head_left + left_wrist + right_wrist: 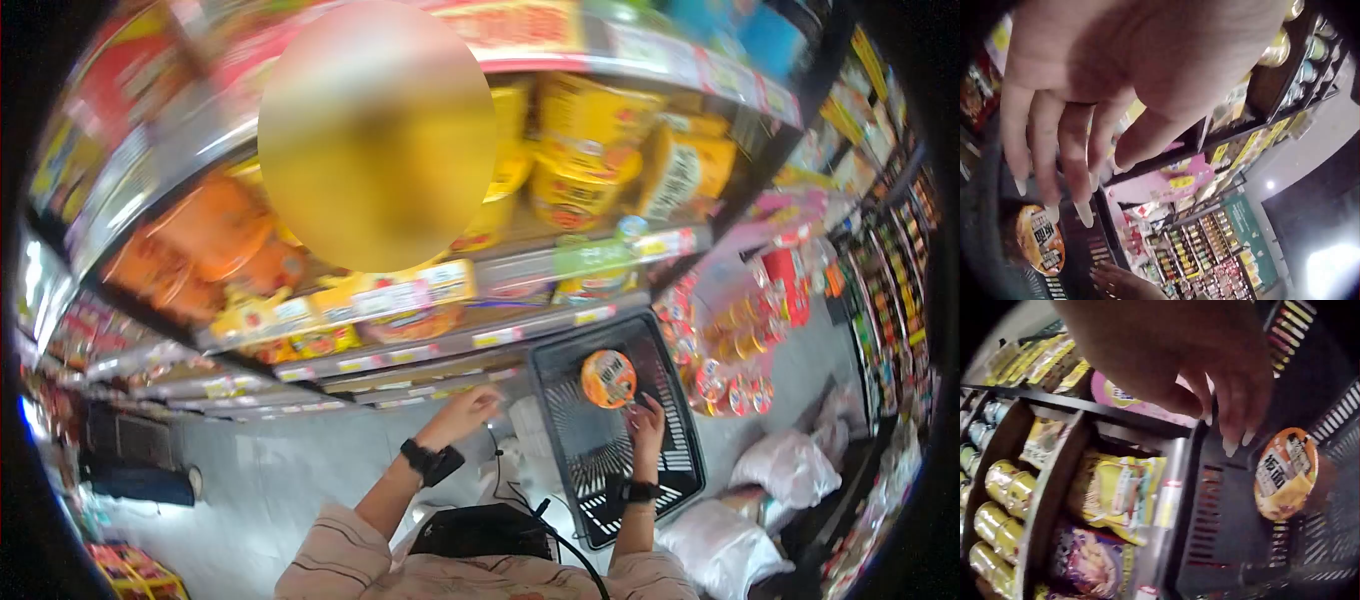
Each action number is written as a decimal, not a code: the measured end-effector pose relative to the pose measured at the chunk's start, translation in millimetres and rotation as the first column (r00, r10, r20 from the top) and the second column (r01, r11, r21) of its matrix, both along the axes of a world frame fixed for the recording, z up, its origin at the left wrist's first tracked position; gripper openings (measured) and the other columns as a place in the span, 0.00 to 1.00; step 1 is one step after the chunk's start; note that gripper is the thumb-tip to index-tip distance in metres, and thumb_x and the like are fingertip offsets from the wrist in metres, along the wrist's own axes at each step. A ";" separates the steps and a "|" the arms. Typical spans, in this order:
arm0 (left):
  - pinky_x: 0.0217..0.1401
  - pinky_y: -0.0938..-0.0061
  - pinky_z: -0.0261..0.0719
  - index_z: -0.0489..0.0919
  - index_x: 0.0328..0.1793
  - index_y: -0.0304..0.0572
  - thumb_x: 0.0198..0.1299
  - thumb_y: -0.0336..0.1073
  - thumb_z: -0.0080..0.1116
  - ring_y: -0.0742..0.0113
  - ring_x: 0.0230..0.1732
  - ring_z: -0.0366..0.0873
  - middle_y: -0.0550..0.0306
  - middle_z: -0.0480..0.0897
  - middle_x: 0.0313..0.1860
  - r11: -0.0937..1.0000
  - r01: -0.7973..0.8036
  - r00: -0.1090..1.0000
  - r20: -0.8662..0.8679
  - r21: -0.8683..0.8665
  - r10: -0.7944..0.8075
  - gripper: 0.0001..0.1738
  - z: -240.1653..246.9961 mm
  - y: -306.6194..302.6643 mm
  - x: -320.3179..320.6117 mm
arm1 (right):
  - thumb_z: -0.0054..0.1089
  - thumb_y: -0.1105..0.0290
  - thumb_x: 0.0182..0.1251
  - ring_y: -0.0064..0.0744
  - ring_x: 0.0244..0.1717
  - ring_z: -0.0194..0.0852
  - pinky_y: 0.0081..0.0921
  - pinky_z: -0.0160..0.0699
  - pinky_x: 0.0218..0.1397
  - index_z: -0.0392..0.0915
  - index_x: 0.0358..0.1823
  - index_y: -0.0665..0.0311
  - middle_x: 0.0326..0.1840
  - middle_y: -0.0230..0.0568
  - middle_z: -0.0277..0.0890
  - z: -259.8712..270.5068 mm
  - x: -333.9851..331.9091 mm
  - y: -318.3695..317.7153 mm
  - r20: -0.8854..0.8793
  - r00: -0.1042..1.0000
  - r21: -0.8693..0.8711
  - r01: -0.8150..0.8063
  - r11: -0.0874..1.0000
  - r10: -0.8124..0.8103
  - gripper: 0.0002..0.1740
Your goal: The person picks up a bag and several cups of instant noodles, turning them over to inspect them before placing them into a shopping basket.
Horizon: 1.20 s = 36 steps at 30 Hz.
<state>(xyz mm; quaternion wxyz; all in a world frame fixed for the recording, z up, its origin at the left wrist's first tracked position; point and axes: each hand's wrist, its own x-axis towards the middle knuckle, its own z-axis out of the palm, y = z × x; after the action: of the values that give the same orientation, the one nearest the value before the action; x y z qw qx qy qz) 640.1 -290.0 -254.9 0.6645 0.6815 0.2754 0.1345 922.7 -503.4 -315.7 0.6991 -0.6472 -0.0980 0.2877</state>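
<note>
A black shopping basket [684, 440] with slotted walls is below the right hand. Inside its outline is an instant noodle cup [608, 380] with an orange printed lid; the lid shows in both wrist views. My right hand [646, 428] is over the basket beside the cup, and in the right wrist view its fingers [1233, 419] hang loosely, apart from the lid, holding nothing. To the left of the basket, in front of the lower shelves, my left hand [470, 415] holds nothing. Its fingers [1041, 150] are spread and loosely bent in the left wrist view.
Shelves ahead carry yellow noodle cups [580, 190], orange tubs [215, 240] and bagged noodles [1119, 494]. White plastic bags [725, 545] lie on the floor at right. Stacked cups [735, 340] stand beyond the basket. A black cable [575, 550] hangs at the person's front.
</note>
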 end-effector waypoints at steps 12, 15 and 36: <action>0.45 0.77 0.75 0.73 0.46 0.33 0.62 0.26 0.46 0.69 0.39 0.78 0.54 0.79 0.35 0.506 -0.861 0.507 0.016 0.043 0.862 0.08 -33.8 -156.8 -417.5 | 0.51 0.68 0.65 0.25 0.39 0.72 0.21 0.71 0.46 0.67 0.54 0.62 0.38 0.37 0.75 131.3 -260.7 71.2 0.203 0.812 0.108 -0.575 0.811 0.548 0.17; 0.44 0.76 0.75 0.73 0.44 0.33 0.62 0.27 0.45 0.68 0.38 0.78 0.53 0.79 0.34 0.342 -0.936 0.338 0.053 -0.084 0.939 0.08 -36.4 -192.7 -470.3 | 0.50 0.71 0.65 0.24 0.38 0.73 0.20 0.73 0.43 0.68 0.52 0.63 0.38 0.36 0.75 113.4 -312.0 95.5 0.215 0.687 0.070 -0.720 0.691 0.694 0.15; 0.47 0.74 0.74 0.72 0.48 0.35 0.61 0.25 0.43 0.70 0.42 0.76 0.60 0.74 0.35 0.239 -0.971 0.232 0.149 -0.031 0.961 0.10 -2.2 -6.5 -726.5 | 0.45 0.77 0.66 0.25 0.46 0.72 0.22 0.70 0.51 0.65 0.54 0.67 0.47 0.38 0.72 166.2 -701.5 344.0 0.504 0.145 0.026 -0.988 0.153 0.852 0.14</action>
<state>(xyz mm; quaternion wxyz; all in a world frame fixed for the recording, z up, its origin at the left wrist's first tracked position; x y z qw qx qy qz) -86.4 -296.5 -257.1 0.4340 0.3780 0.5857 0.5707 221.2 -159.4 -149.5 0.4312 -0.3438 -0.6613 0.5084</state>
